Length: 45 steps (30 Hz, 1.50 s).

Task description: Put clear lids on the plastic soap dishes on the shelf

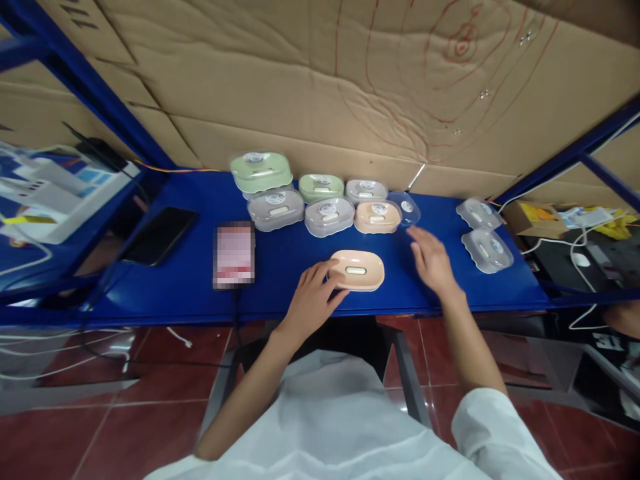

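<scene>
- On the cardboard (250, 73) behind the worktop (280, 280), at the upper left, we read large dark digits (84, 15), "11", cut off by the picture's edge.
- On the clear lids (283, 167) we see round labels (254, 158), their print too small for us to read.
- On the dark cloth (597, 330) at far right we find white letters (607, 342), too unclear to read surely.

Head-worn view, looking forward and down

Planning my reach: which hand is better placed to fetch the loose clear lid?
Probably the right hand: it looks empty and close to the clear lid, while the left hand holds the peach oval dish.
</scene>
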{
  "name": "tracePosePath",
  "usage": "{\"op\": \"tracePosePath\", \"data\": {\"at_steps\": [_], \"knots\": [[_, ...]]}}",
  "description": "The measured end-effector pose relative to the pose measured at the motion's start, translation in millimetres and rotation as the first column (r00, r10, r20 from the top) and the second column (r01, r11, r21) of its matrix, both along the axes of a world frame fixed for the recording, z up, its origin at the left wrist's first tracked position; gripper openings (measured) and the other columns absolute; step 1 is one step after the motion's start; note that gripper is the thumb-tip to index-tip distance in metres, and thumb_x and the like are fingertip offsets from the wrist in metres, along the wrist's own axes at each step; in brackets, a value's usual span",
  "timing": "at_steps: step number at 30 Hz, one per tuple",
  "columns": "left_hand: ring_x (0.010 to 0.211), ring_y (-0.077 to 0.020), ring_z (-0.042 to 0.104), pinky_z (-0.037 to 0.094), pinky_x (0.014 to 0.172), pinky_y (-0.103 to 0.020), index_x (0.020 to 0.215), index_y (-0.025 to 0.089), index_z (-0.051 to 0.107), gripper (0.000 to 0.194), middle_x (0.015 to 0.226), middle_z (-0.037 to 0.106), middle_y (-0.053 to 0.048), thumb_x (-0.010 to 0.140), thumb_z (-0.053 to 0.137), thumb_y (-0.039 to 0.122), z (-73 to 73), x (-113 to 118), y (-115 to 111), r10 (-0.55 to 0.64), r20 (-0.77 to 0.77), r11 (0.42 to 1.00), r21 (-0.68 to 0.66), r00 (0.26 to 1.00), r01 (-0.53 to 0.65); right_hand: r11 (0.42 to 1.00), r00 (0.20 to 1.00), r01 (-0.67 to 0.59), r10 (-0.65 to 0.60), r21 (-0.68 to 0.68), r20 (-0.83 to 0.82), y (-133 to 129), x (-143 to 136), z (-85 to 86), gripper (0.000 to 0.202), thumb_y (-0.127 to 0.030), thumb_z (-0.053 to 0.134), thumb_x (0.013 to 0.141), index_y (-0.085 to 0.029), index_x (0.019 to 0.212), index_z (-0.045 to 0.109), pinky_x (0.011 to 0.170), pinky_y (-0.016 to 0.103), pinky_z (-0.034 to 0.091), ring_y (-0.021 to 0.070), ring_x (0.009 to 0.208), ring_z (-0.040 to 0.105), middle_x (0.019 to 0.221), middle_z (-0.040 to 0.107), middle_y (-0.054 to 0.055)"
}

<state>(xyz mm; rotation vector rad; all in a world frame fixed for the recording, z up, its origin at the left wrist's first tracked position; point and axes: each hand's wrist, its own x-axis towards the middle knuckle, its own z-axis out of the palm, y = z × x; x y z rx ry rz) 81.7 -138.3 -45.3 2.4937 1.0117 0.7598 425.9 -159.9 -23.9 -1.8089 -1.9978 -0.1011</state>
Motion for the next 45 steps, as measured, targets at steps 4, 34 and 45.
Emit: {"op": "tracePosePath", "data": {"at_steps": [4, 34, 45], "knots": [[0.156, -0.0357, 0.041, 0.045, 0.120, -0.055, 0.120, 0.021, 0.065, 0.020, 0.172, 0.032, -0.018, 0.106, 0.059, 0.034, -1.1, -9, -2, 0.050, 0.047, 0.993, -0.112, 0.998, -0.044, 0.981, 0.982, 0.150, -0.134, -0.124, 0.134, 53, 38, -0.3, 0.062, -0.051, 0.036, 0.110, -0.016, 0.160, 0.045, 0.123, 0.060, 0.037, 0.0371, 0.157, 0.039, 0.166, 0.047, 0.018], [0.150, -0.0302, 0.051, 0.041, 0.127, -0.052, 0.156, 0.031, 0.046, 0.074, 0.160, 0.054, -0.011, 0.091, 0.082, 0.031, -10.1, -23, 9, -0.002, 0.292, 0.935, -0.340, 0.956, 0.106, 0.906, 0.910, -0.413, 0.415, -0.096, 0.008, -41, -99, -18.7, 0.071, -0.035, 0.073, 0.100, -0.042, 0.164, 0.043, 0.127, 0.068, 0.040, 0.0390, 0.165, 0.023, 0.173, 0.039, 0.007], [0.149, -0.0299, 0.052, 0.042, 0.126, -0.051, 0.159, 0.032, 0.042, 0.081, 0.159, 0.054, -0.010, 0.090, 0.083, 0.027, -9.1, -24, 10, -0.041, 0.340, 0.933, -0.323, 0.940, 0.158, 0.872, 0.881, -0.466, 0.472, -0.149, 0.011, -40, -100, 6.9, 0.070, -0.032, 0.061, 0.106, -0.042, 0.169, 0.032, 0.128, 0.064, 0.040, 0.0358, 0.165, 0.025, 0.179, 0.026, 0.001]]}}
